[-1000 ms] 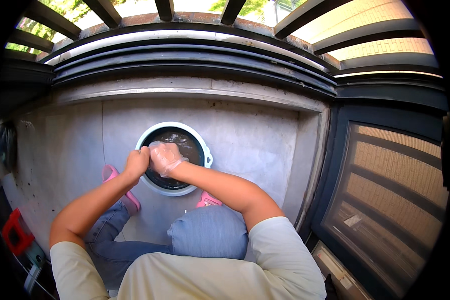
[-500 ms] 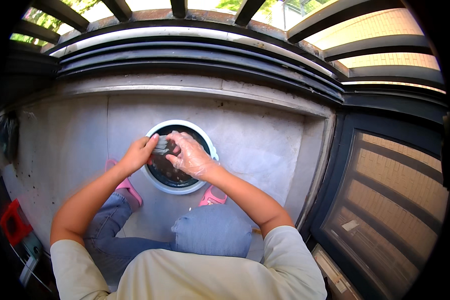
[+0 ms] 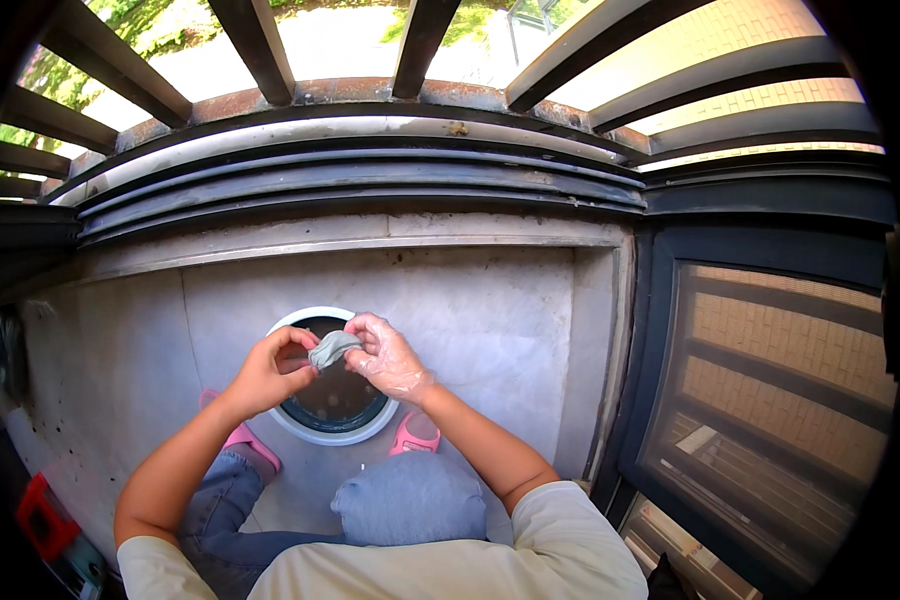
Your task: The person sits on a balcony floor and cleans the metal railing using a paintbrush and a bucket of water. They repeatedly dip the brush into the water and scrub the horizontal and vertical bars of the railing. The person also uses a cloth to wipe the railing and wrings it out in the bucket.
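A small grey, folded piece that looks like cloth [image 3: 335, 348] is stretched between my two hands above a round basin [image 3: 310, 433] with a pale rim. My left hand [image 3: 277, 368], bare, pinches its left end between thumb and fingers. My right hand [image 3: 388, 362], in a thin clear plastic glove, grips the right end. Murky dark water [image 3: 335, 395] fills the basin, with small pale specks in it. The basin stands on the floor between my feet.
Pink slippers [image 3: 415, 434] are on my feet beside the basin. Beyond the pale tiled floor [image 3: 490, 330] runs a low ledge under dark rails [image 3: 370, 175]. A dark-framed glass panel [image 3: 770, 400] stands at the right. A red object [image 3: 45, 515] lies at the lower left.
My hands have come to hold the grey piece from both ends; my right fingers have closed on it. The whole view has shifted, with the basin now lower in the picture.
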Motion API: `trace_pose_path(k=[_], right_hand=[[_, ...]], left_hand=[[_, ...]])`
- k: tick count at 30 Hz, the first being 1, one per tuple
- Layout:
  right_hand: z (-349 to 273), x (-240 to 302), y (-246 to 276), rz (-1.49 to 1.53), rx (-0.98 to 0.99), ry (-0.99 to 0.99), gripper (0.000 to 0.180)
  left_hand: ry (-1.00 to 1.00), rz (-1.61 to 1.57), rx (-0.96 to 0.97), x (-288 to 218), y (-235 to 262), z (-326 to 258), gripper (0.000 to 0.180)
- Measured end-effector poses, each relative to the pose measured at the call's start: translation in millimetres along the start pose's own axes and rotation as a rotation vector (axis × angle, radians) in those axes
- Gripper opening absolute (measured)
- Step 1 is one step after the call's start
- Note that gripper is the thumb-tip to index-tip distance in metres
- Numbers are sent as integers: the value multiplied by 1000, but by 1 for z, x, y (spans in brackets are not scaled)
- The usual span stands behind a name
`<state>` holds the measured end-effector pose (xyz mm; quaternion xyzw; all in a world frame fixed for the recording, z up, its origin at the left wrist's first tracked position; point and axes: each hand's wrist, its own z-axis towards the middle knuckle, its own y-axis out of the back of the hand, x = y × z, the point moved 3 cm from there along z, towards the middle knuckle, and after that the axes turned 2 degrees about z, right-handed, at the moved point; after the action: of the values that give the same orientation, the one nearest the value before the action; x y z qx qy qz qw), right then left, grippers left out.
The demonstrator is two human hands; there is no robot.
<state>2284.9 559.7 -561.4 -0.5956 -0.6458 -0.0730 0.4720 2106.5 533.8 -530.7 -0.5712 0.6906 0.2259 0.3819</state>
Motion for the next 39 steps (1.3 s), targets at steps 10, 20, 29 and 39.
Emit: trace_pose_path(k=[10,20,29,39], right_hand=[[-3,30,9,307,-51,-57,33],[4,29,-13,39,-70,53,37],[-6,50,-13,-95,81,-85,29],[-37,63,25,31,-203,28,18]], left_hand=[[44,-176,76,-37,-14,14,49],[144,-274,-97,-33,-2,11,32],[139,-578,60,-41,47,-18,35],[141,94,174,-18,50,-36,27]])
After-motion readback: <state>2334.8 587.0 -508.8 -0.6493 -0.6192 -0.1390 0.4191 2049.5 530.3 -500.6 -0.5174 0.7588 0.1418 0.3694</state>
